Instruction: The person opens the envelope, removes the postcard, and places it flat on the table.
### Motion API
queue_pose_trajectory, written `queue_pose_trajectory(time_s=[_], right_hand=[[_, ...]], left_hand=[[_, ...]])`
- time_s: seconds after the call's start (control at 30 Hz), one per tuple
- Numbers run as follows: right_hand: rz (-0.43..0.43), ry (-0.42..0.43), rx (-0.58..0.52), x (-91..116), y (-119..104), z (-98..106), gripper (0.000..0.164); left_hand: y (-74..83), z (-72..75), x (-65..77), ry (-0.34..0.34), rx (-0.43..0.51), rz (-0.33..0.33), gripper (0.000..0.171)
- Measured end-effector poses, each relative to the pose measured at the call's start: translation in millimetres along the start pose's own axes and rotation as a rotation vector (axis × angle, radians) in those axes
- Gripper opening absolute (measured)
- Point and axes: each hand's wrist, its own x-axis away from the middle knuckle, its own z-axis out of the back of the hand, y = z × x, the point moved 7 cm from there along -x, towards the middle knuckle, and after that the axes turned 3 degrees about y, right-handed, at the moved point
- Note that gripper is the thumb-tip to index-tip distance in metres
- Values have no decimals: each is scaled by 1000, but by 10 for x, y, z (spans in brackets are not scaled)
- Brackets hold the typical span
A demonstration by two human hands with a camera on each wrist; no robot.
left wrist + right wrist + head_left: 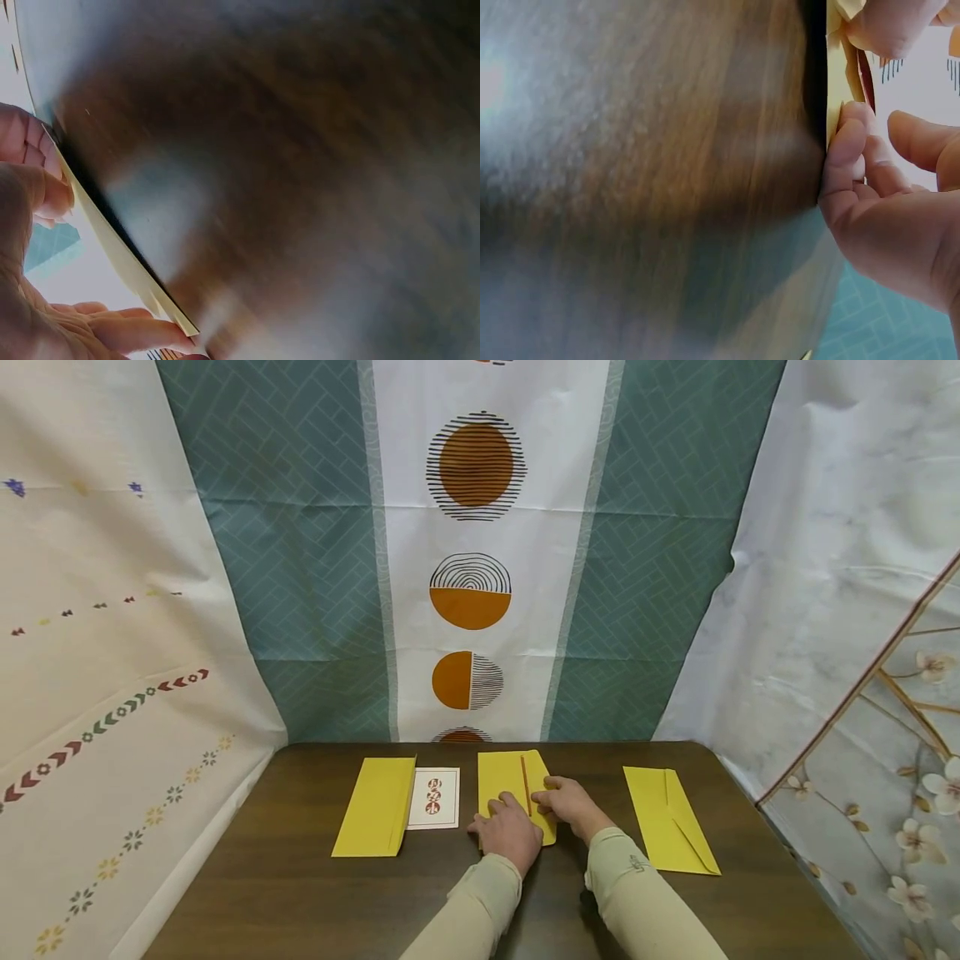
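Note:
A yellow envelope (498,772) lies upright on the table, with a narrow red strip (525,781) showing lengthwise beside its flap on the right. My left hand (510,833) rests on the lower part of the envelope, thumb and fingers spread; in the left wrist view its fingers (135,330) reach along the paper's edge. From the right, my right hand (573,806) touches the flap, the index finger stretched toward the red strip. Other fingers (846,146) of that hand bend at the envelope's edge in the right wrist view.
To the left a second yellow envelope (371,806) lies beside a white card (442,810) with red round characters. A third yellow envelope (667,818) lies at the right. The dark wooden table (300,893) ends at a patterned cloth backdrop (300,568).

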Motion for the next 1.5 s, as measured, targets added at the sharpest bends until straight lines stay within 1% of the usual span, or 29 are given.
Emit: queue_pose_trajectory(time_s=[0.1,0.27,0.47,0.6,0.77,0.83,0.93,1.03,1.2,1.33,1.5], right_hand=[[-33,4,-1,6,4,7,66],[-81,43,-11,-12,19,-11,70],[-113,127,-5,-61,37,-36,74],[-98,156,-43,-46,3,-55,76],[-50,127,-89,-11,-46,-96,74],[-43,117,-89,-9,-47,-107,72],[-39,129,-58,-36,-25,-110,71],[-47,159,-37,-78,7,-104,78],[-67,211,-22,-106,23,-93,95],[-60,219,-23,-86,3,-88,104],[-49,228,-9,-70,9,-47,110]], left_hand=[[-4,-4,-2,6,6,-2,71],[-9,1,-7,2,15,-4,70],[-11,-20,-8,-47,10,8,70],[-13,-19,3,-75,-16,8,71],[-19,-12,1,-74,-21,4,70],[-22,-10,0,-69,-19,5,69],[-26,-18,0,-70,-17,8,69],[-27,-20,4,-76,-17,8,69],[-24,0,6,-67,-24,-4,67],[-25,2,-3,-63,-32,-4,69],[-20,-12,4,-44,-43,-15,70]])
